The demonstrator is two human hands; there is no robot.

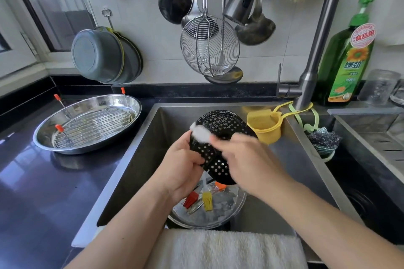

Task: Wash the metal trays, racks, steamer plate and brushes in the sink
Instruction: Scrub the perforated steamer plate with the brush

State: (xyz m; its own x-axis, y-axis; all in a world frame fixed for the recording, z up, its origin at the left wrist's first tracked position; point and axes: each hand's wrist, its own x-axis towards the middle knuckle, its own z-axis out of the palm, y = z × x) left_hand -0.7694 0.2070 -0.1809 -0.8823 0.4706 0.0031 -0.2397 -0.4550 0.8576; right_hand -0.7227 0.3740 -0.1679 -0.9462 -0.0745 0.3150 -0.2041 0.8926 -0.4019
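Left hand (181, 166) grips the black steamer plate (220, 137) by its lower-left edge, tilted toward upper right; right hand (242, 155) holds a white scrubber (200, 133) against its upper-left face.

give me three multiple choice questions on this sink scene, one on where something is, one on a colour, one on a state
1. Where does the wire rack lie?
A. in the oval metal tray on the counter
B. in the sink
C. hung on the wall

2. What colour is the perforated steamer plate?
A. yellow
B. black
C. silver

3. What is the left hand doing?
A. resting open on the towel
B. turning the tap
C. gripping the steamer plate

Answers:
1 A, the rack sits inside the oval metal tray left of the sink.
2 B, the holed plate is black.
3 C, its fingers curl round the plate's edge while the right hand rubs it with a white scrubber.
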